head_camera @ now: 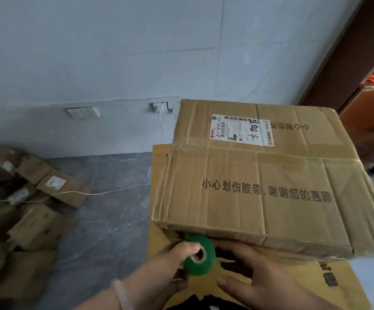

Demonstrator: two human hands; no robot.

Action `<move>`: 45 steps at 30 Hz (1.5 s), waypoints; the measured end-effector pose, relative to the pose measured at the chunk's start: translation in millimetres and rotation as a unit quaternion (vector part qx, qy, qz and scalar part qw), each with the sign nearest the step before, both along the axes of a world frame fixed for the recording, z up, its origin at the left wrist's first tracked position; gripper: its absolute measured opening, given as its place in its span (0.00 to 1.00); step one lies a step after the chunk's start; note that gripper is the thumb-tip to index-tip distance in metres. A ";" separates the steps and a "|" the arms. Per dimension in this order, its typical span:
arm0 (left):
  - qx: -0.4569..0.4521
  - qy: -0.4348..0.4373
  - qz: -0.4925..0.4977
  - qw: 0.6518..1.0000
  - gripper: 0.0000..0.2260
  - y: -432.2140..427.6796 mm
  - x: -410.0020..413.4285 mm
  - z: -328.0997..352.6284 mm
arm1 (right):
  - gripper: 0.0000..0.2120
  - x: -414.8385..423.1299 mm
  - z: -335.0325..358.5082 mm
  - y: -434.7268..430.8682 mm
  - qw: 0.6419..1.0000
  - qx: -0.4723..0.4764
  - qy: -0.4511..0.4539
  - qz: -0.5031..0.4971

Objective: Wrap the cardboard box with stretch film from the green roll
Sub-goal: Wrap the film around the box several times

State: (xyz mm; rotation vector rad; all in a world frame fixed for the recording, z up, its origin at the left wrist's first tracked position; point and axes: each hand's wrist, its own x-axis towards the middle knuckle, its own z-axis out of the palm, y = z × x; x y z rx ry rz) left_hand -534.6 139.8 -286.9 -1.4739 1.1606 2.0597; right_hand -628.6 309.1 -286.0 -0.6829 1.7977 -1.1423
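- The left hand (pixel 170 265) had its grip clamped on the green roll (pixel 204 268), with the thumb lying across the rim of the core.
- The green roll was held just beside the near lower edge of the cardboard box (pixel 259 175), close to its left corner.
- The right hand (pixel 255 271) had its grip apart, fingers spread and straight, just right of the roll; contact with the roll could not be told.
- The box lay on a yellow cardboard sheet (pixel 304 285) on the grey floor (pixel 105 220), with a shipping label (pixel 242 130) on its top face.
- A pile of flattened cartons (pixel 25 209) lay well apart, to the left.
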 end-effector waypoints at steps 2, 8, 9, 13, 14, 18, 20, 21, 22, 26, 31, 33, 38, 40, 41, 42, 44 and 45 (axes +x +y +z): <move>-0.001 -0.023 0.064 0.998 0.18 8.1 0.5 -1.9 | 0.25 -12.4 6.1 2.7 0.997 0.012 -0.007 0.074; -0.006 -0.007 0.194 0.981 0.21 30.4 -7.6 -5.9 | 0.25 -29.3 10.5 3.2 0.988 -0.006 -0.059 0.139; -0.012 0.001 0.202 0.979 0.23 32.8 -7.8 -5.8 | 0.25 -30.3 10.3 3.8 0.986 -0.006 -0.058 0.159; -0.031 0.052 0.204 0.977 0.44 42.9 -3.4 -6.1 | 0.25 -37.0 10.7 8.2 0.975 -0.007 -0.055 0.213; -0.037 0.059 0.206 0.976 0.50 45.9 -2.9 -6.1 | 0.25 -38.4 10.7 9.6 0.975 -0.007 -0.055 0.217; -0.032 0.079 0.226 0.970 0.56 61.3 -0.7 -5.8 | 0.26 -45.6 7.4 17.3 0.966 0.008 -0.030 0.257; -0.031 0.092 0.226 0.969 0.54 70.0 1.3 -5.7 | 0.28 -51.2 9.6 20.6 0.959 0.016 -0.025 0.282; -0.037 0.102 0.226 0.968 0.53 74.1 2.5 -5.6 | 0.30 -54.0 12.2 21.5 0.955 0.020 -0.024 0.295; -0.046 0.111 0.231 0.966 0.54 78.6 3.2 -6.2 | 0.34 -56.3 15.4 22.7 0.950 0.029 -0.009 0.311; -0.083 0.142 0.275 0.947 0.60 94.4 6.4 -6.1 | 0.40 -57.3 20.8 24.7 0.914 0.050 0.125 0.382; -0.069 0.159 0.327 0.929 0.56 114.4 -3.4 -0.4 | 0.38 -60.2 19.0 25.5 0.935 0.056 0.030 0.348; -0.060 0.166 0.321 0.930 0.55 120.1 -5.7 2.2 | 0.38 -63.5 23.8 27.5 0.936 0.040 0.000 0.350; -0.042 0.180 0.301 0.936 0.52 120.1 -2.0 -3.3 | 0.43 -64.6 35.6 30.4 0.931 -0.004 0.056 0.361; -0.061 0.188 0.288 0.937 0.51 120.0 -1.1 -6.2 | 0.45 -61.1 36.6 29.4 0.918 0.004 0.107 0.383; -0.071 0.192 0.290 0.935 0.50 119.7 -1.5 -9.6 | 0.45 -59.5 36.4 29.1 0.910 0.020 0.129 0.393; -0.073 0.192 0.297 0.932 0.49 120.0 -2.1 -10.3 | 0.45 -58.6 37.0 28.7 0.903 0.042 0.143 0.403; -0.077 0.191 0.315 0.927 0.47 122.1 -0.2 -15.3 | 0.46 -57.4 39.6 27.8 0.891 0.093 0.149 0.418; -0.082 0.189 0.321 0.924 0.50 123.1 2.2 -18.8 | 0.45 -56.7 40.4 27.8 0.888 0.107 0.148 0.422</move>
